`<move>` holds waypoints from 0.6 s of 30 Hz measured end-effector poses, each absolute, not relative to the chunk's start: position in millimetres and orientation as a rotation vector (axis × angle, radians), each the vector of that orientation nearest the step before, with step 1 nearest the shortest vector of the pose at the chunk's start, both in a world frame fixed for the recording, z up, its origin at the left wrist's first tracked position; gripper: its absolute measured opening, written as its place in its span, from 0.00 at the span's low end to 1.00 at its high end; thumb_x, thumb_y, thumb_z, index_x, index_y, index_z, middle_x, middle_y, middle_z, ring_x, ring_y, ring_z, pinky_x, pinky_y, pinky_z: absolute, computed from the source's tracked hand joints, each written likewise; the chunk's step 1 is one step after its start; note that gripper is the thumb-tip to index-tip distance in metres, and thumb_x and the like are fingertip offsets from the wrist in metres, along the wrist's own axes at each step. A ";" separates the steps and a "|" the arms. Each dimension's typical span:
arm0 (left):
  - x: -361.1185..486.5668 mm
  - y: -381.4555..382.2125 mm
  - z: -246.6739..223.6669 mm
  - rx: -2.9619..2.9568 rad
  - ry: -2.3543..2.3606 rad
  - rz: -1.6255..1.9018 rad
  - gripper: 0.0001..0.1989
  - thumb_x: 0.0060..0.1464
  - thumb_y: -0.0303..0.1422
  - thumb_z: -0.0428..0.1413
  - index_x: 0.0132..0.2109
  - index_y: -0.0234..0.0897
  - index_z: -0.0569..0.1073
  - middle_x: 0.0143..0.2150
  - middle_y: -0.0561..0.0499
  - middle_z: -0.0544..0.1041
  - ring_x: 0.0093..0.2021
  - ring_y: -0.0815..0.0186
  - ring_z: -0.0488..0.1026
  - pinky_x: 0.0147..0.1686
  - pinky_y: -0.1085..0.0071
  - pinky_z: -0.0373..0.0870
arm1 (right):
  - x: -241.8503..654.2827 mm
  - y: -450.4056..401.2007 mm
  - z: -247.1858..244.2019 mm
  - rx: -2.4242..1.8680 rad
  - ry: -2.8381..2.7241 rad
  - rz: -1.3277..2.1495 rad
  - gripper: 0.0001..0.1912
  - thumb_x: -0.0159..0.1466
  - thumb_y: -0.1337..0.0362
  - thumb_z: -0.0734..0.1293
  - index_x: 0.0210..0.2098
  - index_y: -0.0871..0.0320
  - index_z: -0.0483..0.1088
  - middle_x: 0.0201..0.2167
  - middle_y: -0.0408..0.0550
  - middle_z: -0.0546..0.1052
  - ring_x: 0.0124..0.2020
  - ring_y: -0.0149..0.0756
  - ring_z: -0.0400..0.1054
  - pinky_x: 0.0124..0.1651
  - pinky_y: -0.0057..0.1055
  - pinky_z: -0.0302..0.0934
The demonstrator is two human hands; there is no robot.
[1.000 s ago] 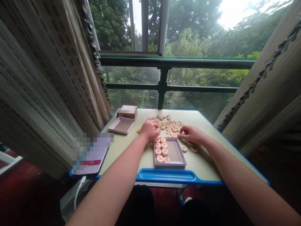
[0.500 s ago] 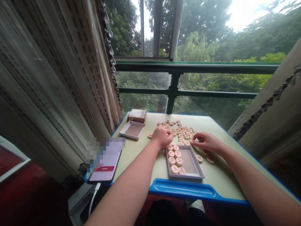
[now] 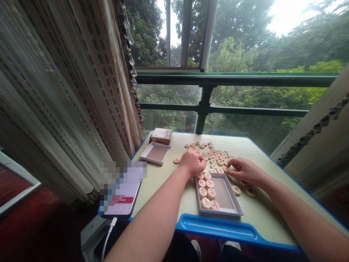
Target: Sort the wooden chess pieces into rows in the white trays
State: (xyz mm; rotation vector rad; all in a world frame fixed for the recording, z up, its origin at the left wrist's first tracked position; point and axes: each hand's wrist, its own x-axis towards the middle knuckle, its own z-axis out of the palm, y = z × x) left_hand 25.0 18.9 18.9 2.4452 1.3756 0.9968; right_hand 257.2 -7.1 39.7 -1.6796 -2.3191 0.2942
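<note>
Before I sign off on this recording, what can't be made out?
All in the head view:
Left hand: its back hides whatever its fingers hold, if anything.
Right hand: too small to tell whether its fingertips hold anything.
Phone: pixelation hides part of it.
Farthest pieces: characters too small to read.
Right curtain: cut off by the picture's edge.

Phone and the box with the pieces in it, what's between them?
In the head view, the left forearm crosses over the tabletop between the phone and the box.
</note>
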 end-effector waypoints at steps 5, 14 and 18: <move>26.5 13.6 22.4 2.492 1.332 0.955 0.10 0.45 0.29 0.52 0.26 0.36 0.78 0.33 0.47 0.78 0.40 0.60 0.70 0.45 0.68 0.67 | 257.4 -9.2 43.7 -1.689 -2.291 0.295 0.19 0.53 0.47 0.64 0.28 0.57 0.72 0.22 0.44 0.67 0.25 0.33 0.61 0.28 0.29 0.52; 22.9 12.5 23.6 2.468 1.245 0.996 0.09 0.44 0.30 0.53 0.25 0.36 0.78 0.32 0.50 0.78 0.37 0.63 0.71 0.44 0.69 0.67 | 237.2 -41.7 57.0 -1.350 -2.404 0.451 0.17 0.55 0.51 0.64 0.31 0.59 0.72 0.22 0.42 0.66 0.25 0.29 0.57 0.28 0.26 0.51; 22.8 10.5 23.7 2.481 1.253 0.992 0.09 0.43 0.28 0.52 0.24 0.36 0.77 0.30 0.50 0.78 0.36 0.64 0.72 0.42 0.70 0.67 | 228.1 -56.3 60.9 -1.235 -2.602 0.501 0.14 0.55 0.53 0.66 0.30 0.58 0.73 0.24 0.43 0.69 0.26 0.29 0.60 0.30 0.26 0.53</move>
